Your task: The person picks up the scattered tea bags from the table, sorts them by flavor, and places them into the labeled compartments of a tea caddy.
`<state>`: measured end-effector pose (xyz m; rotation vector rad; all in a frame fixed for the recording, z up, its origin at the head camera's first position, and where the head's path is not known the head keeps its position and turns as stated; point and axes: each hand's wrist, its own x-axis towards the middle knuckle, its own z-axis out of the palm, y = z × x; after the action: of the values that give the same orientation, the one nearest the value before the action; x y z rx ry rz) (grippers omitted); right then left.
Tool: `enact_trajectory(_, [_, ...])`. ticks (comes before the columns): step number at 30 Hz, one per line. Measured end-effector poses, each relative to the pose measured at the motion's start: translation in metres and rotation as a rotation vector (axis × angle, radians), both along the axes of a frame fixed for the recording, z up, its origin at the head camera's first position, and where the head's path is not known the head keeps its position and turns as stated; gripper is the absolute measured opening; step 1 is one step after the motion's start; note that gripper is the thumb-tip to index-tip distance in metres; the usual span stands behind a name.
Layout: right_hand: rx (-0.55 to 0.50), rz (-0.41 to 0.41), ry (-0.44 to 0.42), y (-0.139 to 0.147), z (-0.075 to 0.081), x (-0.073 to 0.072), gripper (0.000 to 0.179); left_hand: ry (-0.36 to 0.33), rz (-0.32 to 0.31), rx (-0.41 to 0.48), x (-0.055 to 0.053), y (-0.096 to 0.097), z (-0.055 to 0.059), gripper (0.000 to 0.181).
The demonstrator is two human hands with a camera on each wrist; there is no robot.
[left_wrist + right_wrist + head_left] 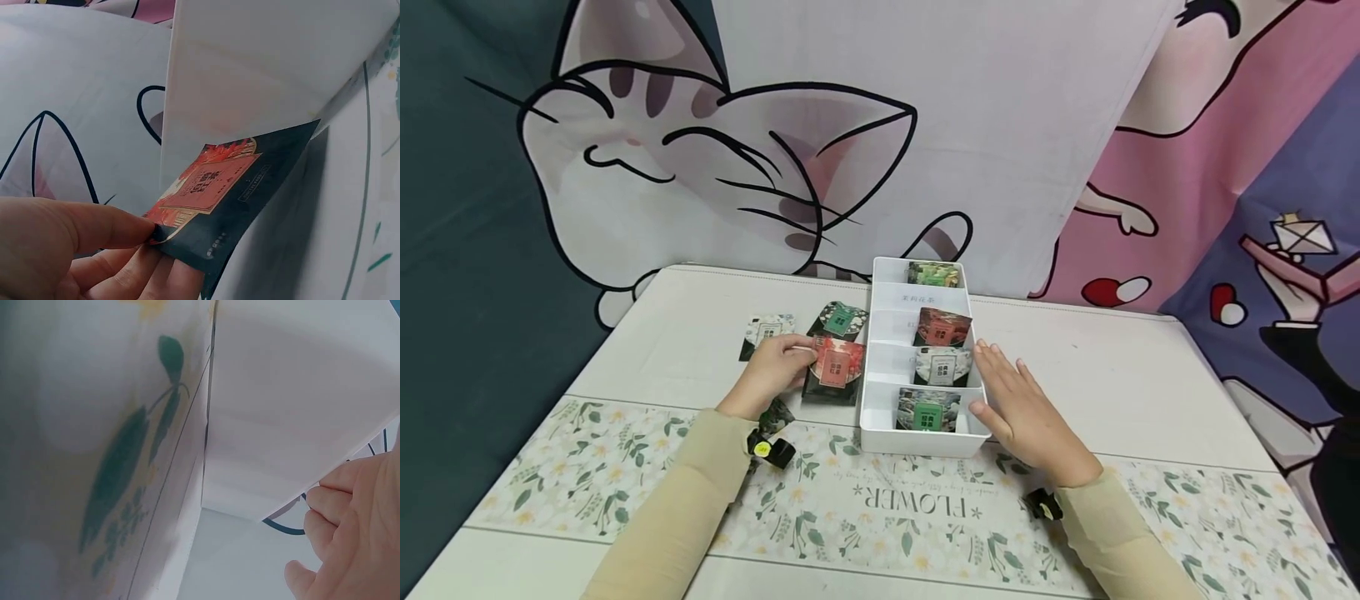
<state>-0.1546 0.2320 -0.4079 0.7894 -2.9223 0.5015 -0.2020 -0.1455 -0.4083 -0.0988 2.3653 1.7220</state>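
Observation:
My left hand (pixel 769 373) pinches a red-and-black tea packet (pixel 837 369) between thumb and fingers, just left of a white divided box (pixel 917 444). In the left wrist view the packet (pixel 212 187) tilts upward by the box's side wall. My right hand (pixel 1026 410) lies along the box's right side with its fingers extended, fingertips at the rim. Inside the box, packets stand in separate compartments: a green one (pixel 929 411) at the front, then a white one (pixel 942 367), a dark red one (pixel 943 328), and a yellow-green one (pixel 933 274) at the far end.
Behind the held packet lies a green-and-black packet (pixel 839 321). A white-and-black packet (pixel 769 327) lies farther left, and another dark packet (pixel 777 415) is partly hidden by my left wrist. A floral strip (pixel 917 525) crosses the white table; a cartoon cloth hangs behind.

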Motion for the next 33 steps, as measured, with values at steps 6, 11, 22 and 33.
enact_trajectory(6, [0.008, 0.0, 0.009, 0.001, 0.0, 0.0, 0.076, 0.04, -0.008, -0.002, 0.001, -0.003, 0.006, 0.038])
enact_trajectory(11, [0.008, 0.006, 0.012, 0.002, 0.001, 0.0, 0.076, 0.079, 0.004, -0.002, 0.0, -0.005, 0.014, 0.038])
enact_trajectory(22, [0.007, 0.031, 0.017, 0.003, 0.0, 0.0, 0.078, 0.252, 0.045, -0.093, -0.001, 0.002, 0.046, 0.033])
enact_trajectory(33, [0.006, 0.047, 0.027, 0.003, 0.0, -0.001, 0.079, 0.484, 0.072, -0.178, -0.012, 0.027, 0.069, 0.027])
